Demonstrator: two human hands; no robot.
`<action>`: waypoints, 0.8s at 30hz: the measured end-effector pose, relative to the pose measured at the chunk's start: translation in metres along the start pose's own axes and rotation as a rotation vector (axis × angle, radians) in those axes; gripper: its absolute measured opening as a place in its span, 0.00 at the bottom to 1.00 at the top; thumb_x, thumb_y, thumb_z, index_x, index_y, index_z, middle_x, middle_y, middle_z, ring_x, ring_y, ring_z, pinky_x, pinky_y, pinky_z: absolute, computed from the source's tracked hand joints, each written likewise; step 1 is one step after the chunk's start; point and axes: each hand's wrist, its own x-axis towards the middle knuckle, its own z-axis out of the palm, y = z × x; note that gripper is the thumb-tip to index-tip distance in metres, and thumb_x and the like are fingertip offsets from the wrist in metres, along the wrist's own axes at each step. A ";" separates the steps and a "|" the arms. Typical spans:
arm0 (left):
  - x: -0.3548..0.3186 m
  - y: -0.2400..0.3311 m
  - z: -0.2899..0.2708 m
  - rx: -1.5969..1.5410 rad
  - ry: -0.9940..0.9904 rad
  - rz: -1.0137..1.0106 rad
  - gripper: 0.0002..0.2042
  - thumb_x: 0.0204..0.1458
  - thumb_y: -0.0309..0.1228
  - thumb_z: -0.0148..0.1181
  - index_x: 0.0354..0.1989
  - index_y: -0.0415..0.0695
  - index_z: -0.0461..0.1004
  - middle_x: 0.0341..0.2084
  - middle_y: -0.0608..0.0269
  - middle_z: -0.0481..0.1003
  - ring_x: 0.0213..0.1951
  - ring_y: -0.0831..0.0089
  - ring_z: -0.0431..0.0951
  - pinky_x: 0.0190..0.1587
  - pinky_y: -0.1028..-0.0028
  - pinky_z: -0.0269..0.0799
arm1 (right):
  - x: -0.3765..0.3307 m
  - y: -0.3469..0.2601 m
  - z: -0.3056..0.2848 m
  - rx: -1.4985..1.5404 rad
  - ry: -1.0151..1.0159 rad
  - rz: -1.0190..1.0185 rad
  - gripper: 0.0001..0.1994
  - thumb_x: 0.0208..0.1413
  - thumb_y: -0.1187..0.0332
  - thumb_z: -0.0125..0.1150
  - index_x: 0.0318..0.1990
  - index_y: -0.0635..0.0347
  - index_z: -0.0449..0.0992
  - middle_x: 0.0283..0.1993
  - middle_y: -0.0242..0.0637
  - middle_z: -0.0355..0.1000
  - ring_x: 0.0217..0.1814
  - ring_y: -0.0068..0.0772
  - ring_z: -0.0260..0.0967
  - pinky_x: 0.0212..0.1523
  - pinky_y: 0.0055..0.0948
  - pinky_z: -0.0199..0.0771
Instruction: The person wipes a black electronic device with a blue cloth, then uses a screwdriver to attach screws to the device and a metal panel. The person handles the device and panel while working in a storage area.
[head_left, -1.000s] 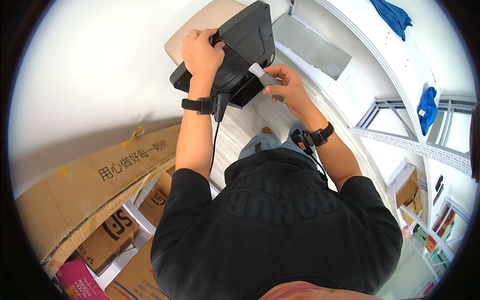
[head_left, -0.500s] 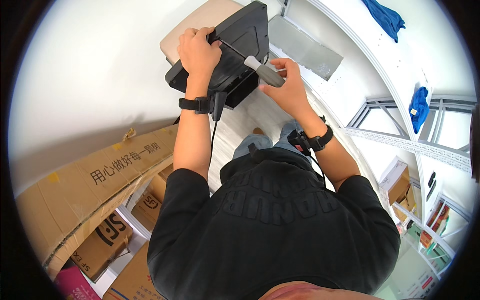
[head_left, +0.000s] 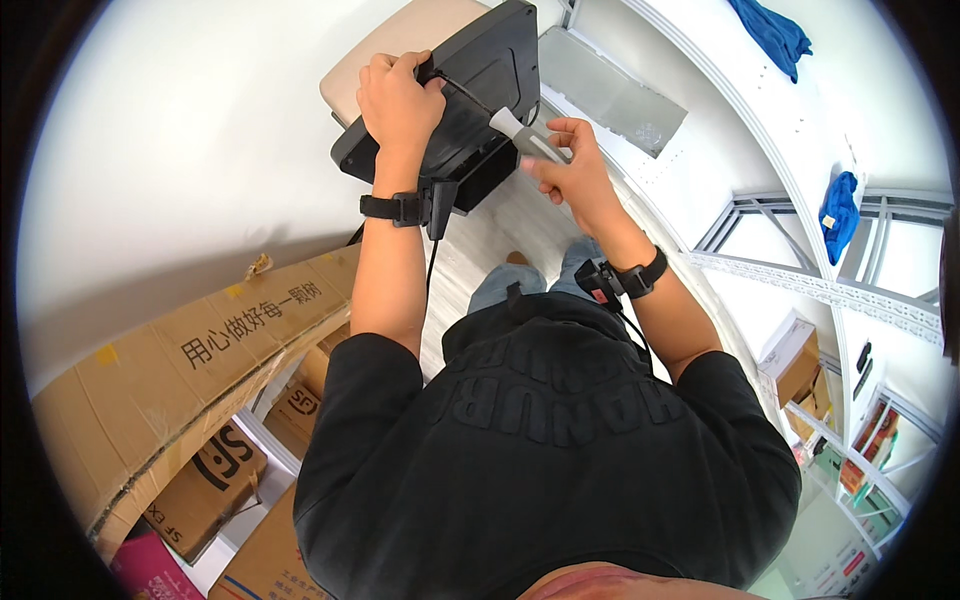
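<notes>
A screwdriver (head_left: 535,143) with a grey handle and a light collar slants up to the left. My right hand (head_left: 582,180) holds its handle between thumb and fingers. The dark shaft reaches the top left edge of a black plastic housing (head_left: 492,75), where my left hand (head_left: 400,108) grips the edge with its fingers over the rim. The shaft's tip is beside my left thumb, and I cannot make out a screw there. The housing stands tilted, with a black base part (head_left: 487,180) below it.
Behind the housing is a beige padded seat (head_left: 375,60). A long cardboard piece (head_left: 180,380) lies at the left over several boxes (head_left: 210,485). White metal shelving (head_left: 760,130) with blue cloths (head_left: 838,215) curves along the right. Pale wooden flooring (head_left: 465,260) shows below the housing.
My right fingers and thumb have shifted around the screwdriver handle, and the handle has turned slightly. My left hand stays on the housing's edge.
</notes>
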 end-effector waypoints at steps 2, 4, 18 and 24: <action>0.001 0.000 0.000 -0.004 -0.003 0.001 0.16 0.36 0.30 0.72 0.38 0.52 0.82 0.33 0.66 0.72 0.41 0.63 0.71 0.44 0.65 0.67 | -0.004 0.001 0.006 -0.053 0.020 -0.074 0.20 0.60 0.63 0.54 0.56 0.62 0.60 0.41 0.38 0.66 0.23 0.22 0.68 0.20 0.21 0.66; 0.000 -0.001 0.001 -0.004 0.004 0.010 0.16 0.36 0.30 0.72 0.38 0.52 0.82 0.33 0.66 0.72 0.41 0.63 0.71 0.43 0.65 0.67 | -0.006 0.002 0.010 0.006 0.071 -0.077 0.19 0.62 0.60 0.51 0.55 0.62 0.62 0.39 0.37 0.68 0.21 0.21 0.66 0.20 0.21 0.65; 0.001 -0.001 0.000 0.015 0.011 0.013 0.16 0.35 0.30 0.72 0.37 0.52 0.82 0.32 0.64 0.72 0.39 0.62 0.71 0.42 0.65 0.69 | -0.001 -0.006 0.005 -0.026 0.072 -0.031 0.17 0.61 0.62 0.54 0.52 0.61 0.64 0.32 0.35 0.72 0.18 0.18 0.61 0.18 0.20 0.60; 0.001 0.000 0.000 0.056 0.026 0.013 0.16 0.34 0.31 0.73 0.36 0.52 0.82 0.31 0.64 0.72 0.38 0.62 0.71 0.42 0.65 0.69 | 0.008 -0.008 -0.002 0.105 0.029 -0.038 0.17 0.61 0.61 0.53 0.52 0.61 0.64 0.28 0.38 0.73 0.17 0.20 0.61 0.18 0.21 0.61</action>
